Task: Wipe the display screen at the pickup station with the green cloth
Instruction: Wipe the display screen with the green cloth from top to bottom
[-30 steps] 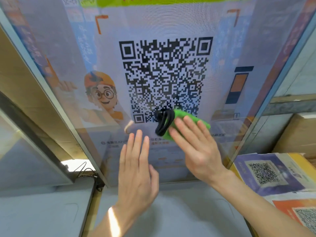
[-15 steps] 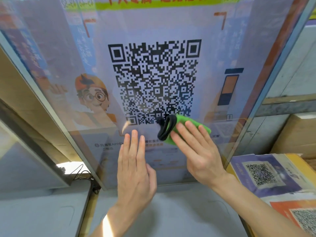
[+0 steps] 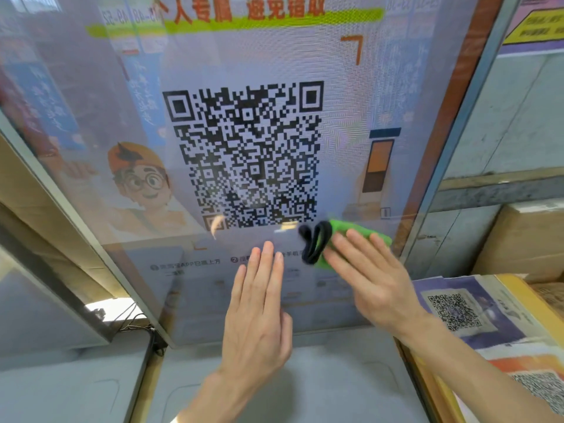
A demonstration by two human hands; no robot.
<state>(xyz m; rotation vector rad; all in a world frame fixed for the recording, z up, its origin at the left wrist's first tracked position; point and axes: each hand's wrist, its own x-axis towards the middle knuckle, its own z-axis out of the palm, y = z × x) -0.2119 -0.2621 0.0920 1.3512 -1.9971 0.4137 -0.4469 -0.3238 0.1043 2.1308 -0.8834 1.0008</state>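
1. The green cloth [image 3: 338, 225], with a black rolled edge, lies against the display screen [image 3: 396, 87], just below the lower right corner of the QR code [image 3: 247, 154].
2. The right hand [image 3: 375, 279] presses it there, fingers [image 3: 351, 251] straight and spread, curled round nothing.
3. The left hand [image 3: 259, 306] is held flat just beside it, fingers straight and together, holding nothing. Whether they touch the glass cannot be told.
4. Printed posters [image 3: 457, 312] lie to the right of the screen.

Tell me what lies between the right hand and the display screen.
Head view: the green cloth, black at its left end, pressed to the display screen under the right hand.
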